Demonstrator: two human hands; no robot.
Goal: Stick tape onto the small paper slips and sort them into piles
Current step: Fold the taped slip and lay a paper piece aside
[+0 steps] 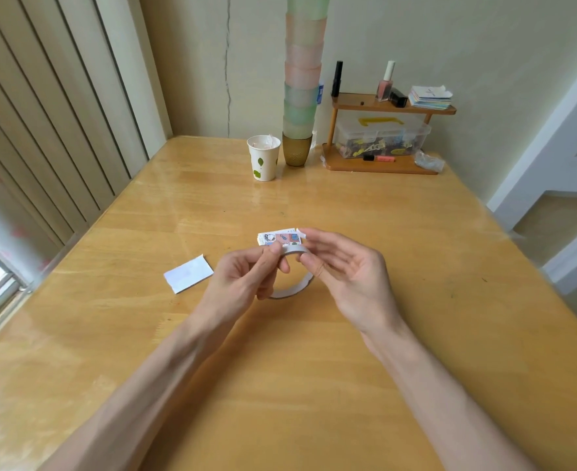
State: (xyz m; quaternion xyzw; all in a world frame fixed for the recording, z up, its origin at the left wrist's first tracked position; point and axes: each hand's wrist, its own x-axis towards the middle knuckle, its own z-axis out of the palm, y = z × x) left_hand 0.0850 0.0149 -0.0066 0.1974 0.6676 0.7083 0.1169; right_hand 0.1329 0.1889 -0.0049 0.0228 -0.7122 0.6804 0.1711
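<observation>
Left hand (242,277) grips tape roll (293,249); right hand (348,273), loosely spread, touches it near cartoon-printed slips (277,238)

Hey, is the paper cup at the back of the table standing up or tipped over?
Upright: the paper cup stands on its base, rim facing up, something white inside.

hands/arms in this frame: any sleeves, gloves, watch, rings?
No gloves on the left hand or the right hand. The left forearm and right forearm are bare right down to the frame edge, with no sleeve or cuff in view. No watch, bracelet or ring shows on the sides facing the camera.
</observation>
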